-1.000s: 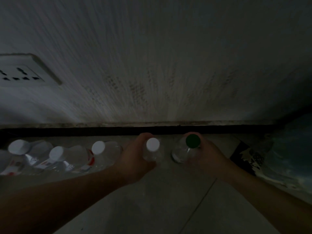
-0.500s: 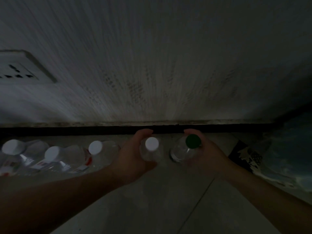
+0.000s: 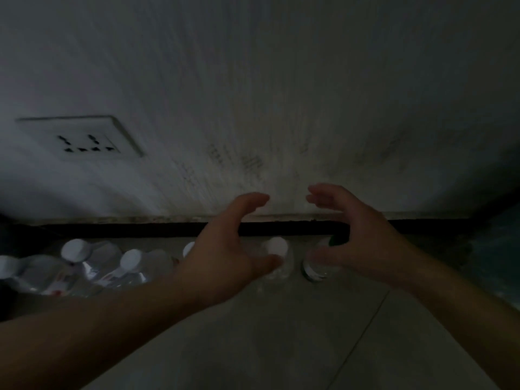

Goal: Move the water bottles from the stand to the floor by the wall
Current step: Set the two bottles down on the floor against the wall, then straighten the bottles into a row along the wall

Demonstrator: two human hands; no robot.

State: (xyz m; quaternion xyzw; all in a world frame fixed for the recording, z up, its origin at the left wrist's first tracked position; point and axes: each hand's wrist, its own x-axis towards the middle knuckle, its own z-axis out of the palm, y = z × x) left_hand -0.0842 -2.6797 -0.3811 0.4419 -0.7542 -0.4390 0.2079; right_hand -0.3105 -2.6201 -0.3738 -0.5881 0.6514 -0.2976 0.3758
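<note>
Head view. Shows the left hand (image 3: 225,257) wide open, fingers gently curved, thumb spread well away from them, gripping nothing. Hangs over a white-capped bottle (image 3: 277,246), thumb tip crossing in front of its shoulder; cannot tell through the blur whether skin meets plastic. Shows the right hand (image 3: 357,237) open in the same way, palm turned toward the left one, empty. Hides most of a green-capped bottle (image 3: 315,270), leaving only a sliver of cap and the clear lower body in sight below the palm.

Both bottles upright on the floor (image 3: 281,333), just beside each other, close to the dark strip (image 3: 112,229) at the foot of the wall (image 3: 281,94). Further left along that strip, more clear bottles (image 3: 135,263) with white caps and red-and-white labels, one mostly hidden behind the left wrist. Too dim to judge how full any of them are.

Both forearms reaching in from the lower corners toward the wall, fingertips apart with a gap between them. Up on the left of the wall, a socket (image 3: 84,139).
</note>
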